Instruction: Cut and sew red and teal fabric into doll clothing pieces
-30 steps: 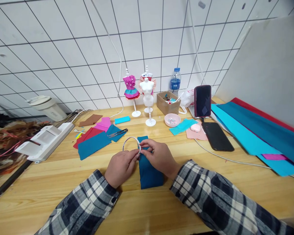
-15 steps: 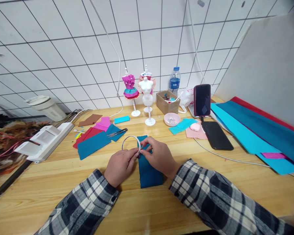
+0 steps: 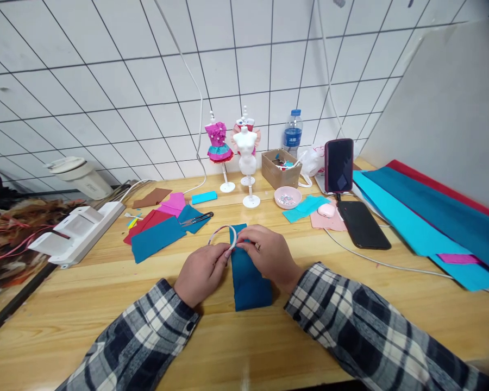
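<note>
A narrow white ring, which looks like a roll of tape [image 3: 233,237], is held tilted above the table. My left hand [image 3: 201,273] is closed on its near edge, thumb and fingers pressed together. From the other side my right hand [image 3: 271,254] pinches at the same edge with thumb and forefinger; the tape's end is too small to make out. Beneath both hands lies a folded strip of dark teal fabric [image 3: 251,290], partly covered by the right hand. Small thread snips [image 3: 198,219] rest on a teal scrap to the left, beyond the hands.
Small white dress forms [image 3: 248,149] stand at the back, beside a cardboard box [image 3: 275,172] and a water bottle [image 3: 292,136]. A pink bowl [image 3: 287,198] holds tiny shiny pieces. Phones [image 3: 362,225] and fabric sheets [image 3: 415,217] lie right; a power strip [image 3: 77,233] sits left.
The roll of tape has turned and tipped, so its ring looks narrower. My right fingers have shifted slightly at its edge. The whole view has moved a little.
</note>
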Available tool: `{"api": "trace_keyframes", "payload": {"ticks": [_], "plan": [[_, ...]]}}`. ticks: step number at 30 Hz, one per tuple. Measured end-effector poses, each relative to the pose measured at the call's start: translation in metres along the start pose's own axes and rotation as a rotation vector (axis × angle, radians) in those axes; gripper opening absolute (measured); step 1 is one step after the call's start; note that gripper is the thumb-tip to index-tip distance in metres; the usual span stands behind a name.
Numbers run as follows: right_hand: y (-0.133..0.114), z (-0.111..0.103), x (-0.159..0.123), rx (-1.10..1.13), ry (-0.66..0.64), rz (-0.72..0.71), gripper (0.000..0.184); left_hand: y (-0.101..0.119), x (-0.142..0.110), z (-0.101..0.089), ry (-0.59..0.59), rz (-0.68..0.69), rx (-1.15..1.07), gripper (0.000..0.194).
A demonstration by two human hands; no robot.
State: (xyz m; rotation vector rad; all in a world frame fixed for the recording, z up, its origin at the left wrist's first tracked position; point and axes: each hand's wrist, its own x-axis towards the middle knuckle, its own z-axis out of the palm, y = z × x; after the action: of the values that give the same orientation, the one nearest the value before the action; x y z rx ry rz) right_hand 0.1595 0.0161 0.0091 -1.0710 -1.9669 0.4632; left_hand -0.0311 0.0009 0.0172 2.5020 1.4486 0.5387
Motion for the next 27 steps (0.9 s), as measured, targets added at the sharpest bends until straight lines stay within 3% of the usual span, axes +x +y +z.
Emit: {"api": "trace_keyframes", "payload": {"ticks": [5,10,15,16,20,24,26,27], "plan": [[-0.009,0.0,-0.004,-0.132,-0.033,-0.049,0.015,0.002,-0.001,-0.002,0.047,-0.036,-0.005,0.028],[-0.013,0.002,-0.008,-0.195,-0.027,-0.129,0.02,0.007,-0.001,-0.004,0.124,-0.088,-0.181,0.029],[-0.007,-0.008,-0.002,-0.043,0.133,-0.107,0.017,-0.033,0.007,-0.013,0.348,-0.29,-0.202,0.032],[-0.005,-0.01,-0.001,0.011,0.146,-0.092,0.015,-0.045,0.009,-0.015,0.343,-0.298,-0.137,0.032],[0.003,-0.007,0.005,0.217,0.065,0.091,0.008,-0.074,0.015,-0.013,0.123,-0.13,0.22,0.034],[0.007,0.001,0.005,0.313,-0.092,0.236,0.006,-0.059,0.013,-0.007,0.183,-0.156,0.287,0.045],[0.006,0.002,0.005,0.322,-0.134,0.245,0.006,-0.042,0.011,-0.009,0.236,-0.151,0.183,0.034],[0.005,0.003,0.004,0.316,-0.15,0.235,0.006,-0.033,0.009,-0.01,0.207,-0.127,0.091,0.031]]}}
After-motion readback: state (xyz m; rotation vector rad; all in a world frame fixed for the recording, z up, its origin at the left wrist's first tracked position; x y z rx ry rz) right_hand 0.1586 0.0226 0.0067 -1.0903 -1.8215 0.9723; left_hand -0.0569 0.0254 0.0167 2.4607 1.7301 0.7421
